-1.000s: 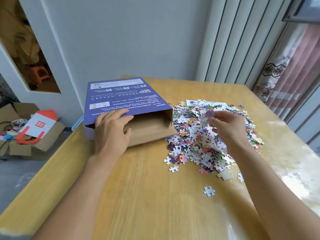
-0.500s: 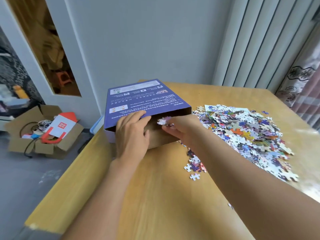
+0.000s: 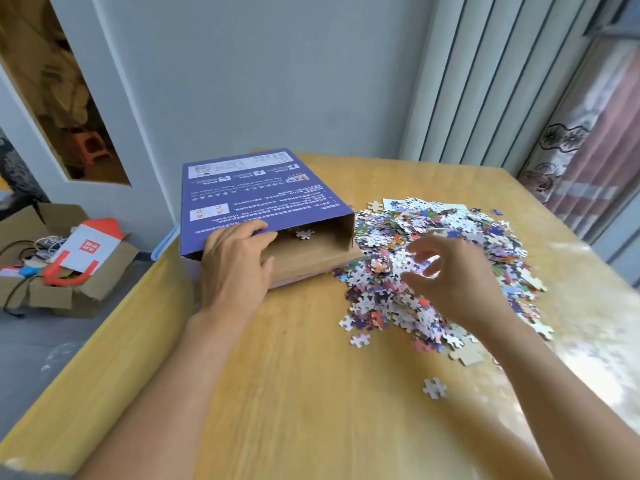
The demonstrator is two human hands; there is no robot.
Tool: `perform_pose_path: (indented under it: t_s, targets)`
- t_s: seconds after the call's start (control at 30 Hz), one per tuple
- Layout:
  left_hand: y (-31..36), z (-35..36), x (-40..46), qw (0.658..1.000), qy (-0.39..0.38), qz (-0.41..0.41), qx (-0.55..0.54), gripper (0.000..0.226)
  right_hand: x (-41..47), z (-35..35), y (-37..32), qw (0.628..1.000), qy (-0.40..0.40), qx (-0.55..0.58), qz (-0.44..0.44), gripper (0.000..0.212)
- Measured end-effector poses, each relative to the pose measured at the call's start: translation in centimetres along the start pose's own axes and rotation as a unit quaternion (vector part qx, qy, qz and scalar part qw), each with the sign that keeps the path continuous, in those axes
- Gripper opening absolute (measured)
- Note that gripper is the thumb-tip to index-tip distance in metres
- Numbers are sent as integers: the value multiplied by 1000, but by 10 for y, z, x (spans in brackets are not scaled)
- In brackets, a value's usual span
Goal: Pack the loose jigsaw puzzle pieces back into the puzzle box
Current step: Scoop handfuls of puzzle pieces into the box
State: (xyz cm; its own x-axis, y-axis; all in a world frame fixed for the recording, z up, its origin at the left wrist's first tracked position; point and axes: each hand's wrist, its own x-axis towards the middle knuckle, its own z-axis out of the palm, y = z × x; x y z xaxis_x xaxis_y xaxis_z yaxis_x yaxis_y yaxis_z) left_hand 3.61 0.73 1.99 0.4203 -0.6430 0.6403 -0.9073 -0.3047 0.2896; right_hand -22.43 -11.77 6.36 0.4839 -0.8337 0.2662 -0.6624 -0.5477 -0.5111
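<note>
The purple puzzle box (image 3: pixel 252 195) lies flat on the wooden table (image 3: pixel 294 393), its brown open end facing me. My left hand (image 3: pixel 235 265) grips the box's upper flap at the left of the opening, fingers on top and thumb below. One pale puzzle piece (image 3: pixel 304 233) is in the opening. A big heap of loose jigsaw pieces (image 3: pixel 443 244) lies right of the box. My right hand (image 3: pixel 453 275) hovers over the heap's near side, fingers spread and slightly curled, holding nothing that I can see.
A few stray pieces lie apart, one (image 3: pixel 434 388) near me and one (image 3: pixel 360 339) left of the heap. Off the table's left edge, a cardboard carton (image 3: pixel 86 292) with a red-and-white bag sits on the floor. Wall and curtains stand behind the table.
My right hand carried pieces from the heap to the box opening, let them go, and has come back over the heap. My left hand has stayed on the box.
</note>
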Motion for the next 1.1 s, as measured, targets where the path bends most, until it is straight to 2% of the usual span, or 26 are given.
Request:
perform_pose_path:
  t_s: [0.03,0.1,0.2,0.3,0.37,0.47,0.53,0.6,0.7,0.77,0.83,0.9,1.0,1.1]
  targets:
    - [2,3,-1,1000,-6,-2,4,38,2,-5,15,998,-27,-61,11,48]
    - [3,7,-2,1000,-16,-12,7,28,5,-7,32,994,-80,-67,33,70]
    - [12,8,-3,999,-4,-13,-43,14,4,-3,41,995,-99,-11,18,81]
    - [28,5,-7,991,23,13,-133,8,3,13,36,997,-61,-51,-17,89]
    - [38,7,-10,988,-2,12,-151,8,9,25,30,995,-45,-88,-10,80]
    - [40,12,-13,986,-100,25,-132,14,24,33,25,996,-24,-89,10,43]
    - [36,11,-14,978,-163,38,-121,20,28,33,27,998,-5,-64,3,29]
    - [30,8,-14,976,-187,57,-91,17,28,33,32,999,17,-27,1,28]
    - [23,3,-12,982,-179,45,-38,15,25,27,35,999,15,26,14,51]
    - [21,0,-10,984,-175,12,-6,19,24,23,34,1000,-11,14,18,68]
    - [21,-3,-10,982,-189,-13,10,19,25,22,32,998,-43,-31,18,72]
    - [23,-5,-10,980,-193,-29,20,17,25,21,29,997,-57,-42,20,59]
    - [23,-7,-10,982,-181,-54,14,18,23,18,28,998,-63,7,26,28]
    - [21,-8,-10,980,-192,-55,-8,19,22,12,33,997,-44,50,29,11]
